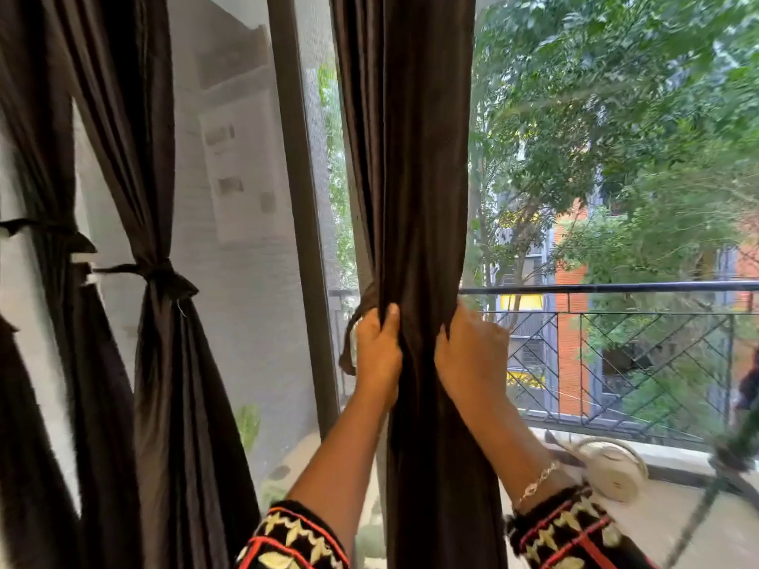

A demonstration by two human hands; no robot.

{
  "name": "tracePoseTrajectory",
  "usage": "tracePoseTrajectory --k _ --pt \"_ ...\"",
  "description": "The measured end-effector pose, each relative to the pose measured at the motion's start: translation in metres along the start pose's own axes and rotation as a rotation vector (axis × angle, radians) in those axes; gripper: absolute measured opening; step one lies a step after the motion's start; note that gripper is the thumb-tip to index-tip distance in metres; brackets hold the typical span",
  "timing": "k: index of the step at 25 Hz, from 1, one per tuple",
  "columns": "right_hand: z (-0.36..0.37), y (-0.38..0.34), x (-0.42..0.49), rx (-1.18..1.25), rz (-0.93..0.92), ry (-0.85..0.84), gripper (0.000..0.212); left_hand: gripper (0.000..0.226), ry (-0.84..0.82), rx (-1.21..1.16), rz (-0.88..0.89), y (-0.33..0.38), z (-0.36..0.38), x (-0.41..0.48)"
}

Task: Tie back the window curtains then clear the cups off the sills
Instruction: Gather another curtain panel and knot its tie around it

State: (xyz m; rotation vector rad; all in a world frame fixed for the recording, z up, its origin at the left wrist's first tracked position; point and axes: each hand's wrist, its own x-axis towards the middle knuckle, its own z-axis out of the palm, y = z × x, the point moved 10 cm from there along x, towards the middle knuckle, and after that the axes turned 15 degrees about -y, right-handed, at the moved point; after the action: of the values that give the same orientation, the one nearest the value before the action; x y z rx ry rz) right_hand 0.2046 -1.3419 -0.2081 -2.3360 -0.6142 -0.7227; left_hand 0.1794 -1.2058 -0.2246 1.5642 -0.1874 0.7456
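Window bay, close up: left hand (378, 351) and right hand (472, 355) clench the dark middle curtain (410, 178), squeezing its folds into one bunch, likely so the tie strip (352, 338) looping beside the left hand can wrap it. Further left, another curtain (164, 281) hangs already knotted; beyond, the balcony railing (616, 287).

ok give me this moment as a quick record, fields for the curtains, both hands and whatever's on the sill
middle curtain: dark brown, gathered into a bunch, not yet tied
left hand: grips the bunch's left side
right hand: grips the bunch's right side
tie strip: loops beside the left hand, not around the curtain
left curtain: already tied at its waist
sill: a white object lies on it, too blurred to call a cup
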Motion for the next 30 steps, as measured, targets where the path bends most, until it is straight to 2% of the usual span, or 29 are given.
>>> tracePoseTrajectory --k 2,4,5,8,10,12,14,16,17,18,20,22,24,27,30 --pt "0.008 -0.017 -0.012 -0.087 -0.059 0.046 0.058 0.017 -0.025 -0.038 -0.001 0.003 0.013 -0.004" --pt "0.024 -0.025 -0.015 -0.161 -0.096 -0.008 0.067 0.017 -0.038 -0.023 -0.028 -0.001 0.017 -0.001" --pt "0.032 -0.024 -0.015 -0.15 -0.095 -0.083 0.067 0.015 -0.069 -0.04 -0.049 -0.006 0.021 0.0" --pt "0.041 -0.024 -0.018 -0.124 -0.111 -0.159 0.058 0.047 -0.236 -0.227 -0.073 -0.019 0.039 0.001" --pt "0.048 -0.024 -0.023 -0.049 -0.151 -0.211 0.05 0.031 -0.261 -0.196 -0.048 -0.014 0.041 0.003" --pt "0.057 -0.02 -0.026 0.077 -0.235 -0.268 0.061 0.024 -0.214 -0.14 -0.048 -0.015 0.036 0.007" --pt "0.066 -0.007 -0.029 0.423 -0.327 -0.35 0.07 0.02 -0.155 -0.156 -0.04 -0.02 0.026 0.012" --pt "0.068 0.015 -0.026 0.97 -0.272 -0.381 0.048 0.012 -0.132 -0.227 -0.015 -0.023 0.019 0.014" --pt "0.074 0.029 -0.023 1.231 -0.172 -0.373 0.037 0.01 -0.148 -0.263 0.008 -0.022 0.019 0.015" --pt "0.083 0.039 -0.02 1.392 -0.055 -0.379 0.036 0.009 -0.173 -0.286 0.028 -0.019 0.021 0.014" --pt "0.094 0.038 -0.012 1.417 0.043 -0.458 0.047 0.008 -0.223 -0.311 0.024 -0.017 0.022 0.014" --pt "0.09 0.023 0.001 1.373 -0.006 -0.527 0.051 0.009 -0.275 -0.334 -0.005 -0.018 0.023 0.012" --pt "0.076 0.014 0.015 1.343 -0.083 -0.522 0.058 0.008 -0.336 -0.387 -0.033 -0.019 0.025 0.01" --pt "0.055 0.005 0.032 1.501 -0.209 -0.407 0.065 0.01 -0.424 -0.501 -0.037 -0.019 0.029 0.009" --pt "0.037 0.007 0.038 1.602 -0.249 -0.239 0.056 0.017 -0.377 -0.462 0.019 -0.018 0.024 0.012"
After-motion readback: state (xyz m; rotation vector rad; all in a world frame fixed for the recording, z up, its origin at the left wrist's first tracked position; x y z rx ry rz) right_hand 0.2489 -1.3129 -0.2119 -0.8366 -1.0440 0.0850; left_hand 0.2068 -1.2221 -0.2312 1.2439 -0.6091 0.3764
